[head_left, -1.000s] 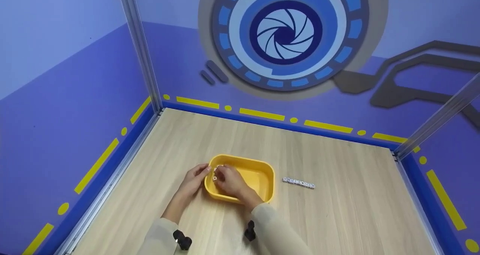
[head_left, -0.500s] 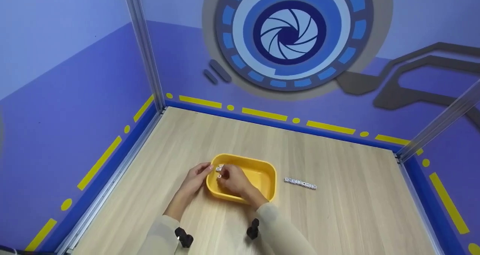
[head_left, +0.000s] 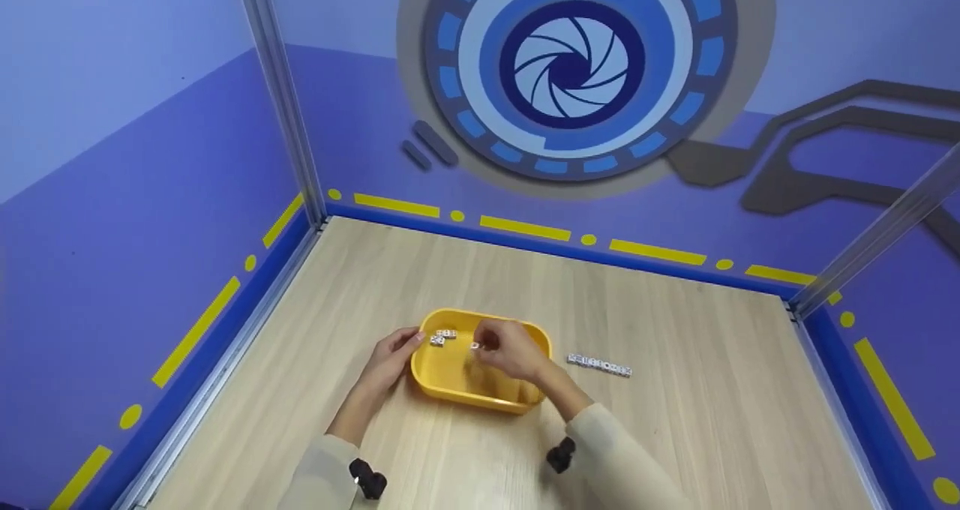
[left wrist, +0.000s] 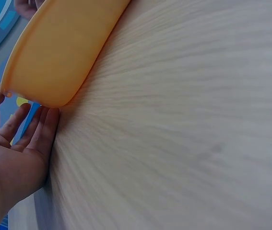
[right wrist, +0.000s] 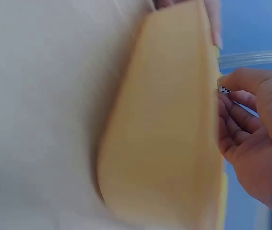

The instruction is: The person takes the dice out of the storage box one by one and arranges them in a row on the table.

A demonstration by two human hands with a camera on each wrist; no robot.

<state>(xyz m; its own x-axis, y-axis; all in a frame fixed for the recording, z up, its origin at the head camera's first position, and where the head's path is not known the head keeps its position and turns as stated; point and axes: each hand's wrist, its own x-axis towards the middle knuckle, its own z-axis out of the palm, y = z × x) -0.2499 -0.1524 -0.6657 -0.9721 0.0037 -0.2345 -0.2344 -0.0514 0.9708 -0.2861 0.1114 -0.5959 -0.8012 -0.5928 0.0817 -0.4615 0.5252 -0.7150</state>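
A yellow plastic tray with rounded corners stands on the table. My left hand holds its left end, thumb at the rim and fingers by the outer wall, as the left wrist view shows. Above the tray, my right hand pinches a small white die with black dots between thumb and fingers. Several more dice lie in the tray's far left corner. Right of the tray, several dice form a straight row on the table.
The wooden table is bounded by blue printed panels at the back and sides. Metal posts stand at the two back corners. Each sleeve carries a small black device near the wrist.
My right hand has risen from the tray's left part and moved right, with a die in its fingertips. The dice left in the corner show more fully. My left hand stays at the rim.
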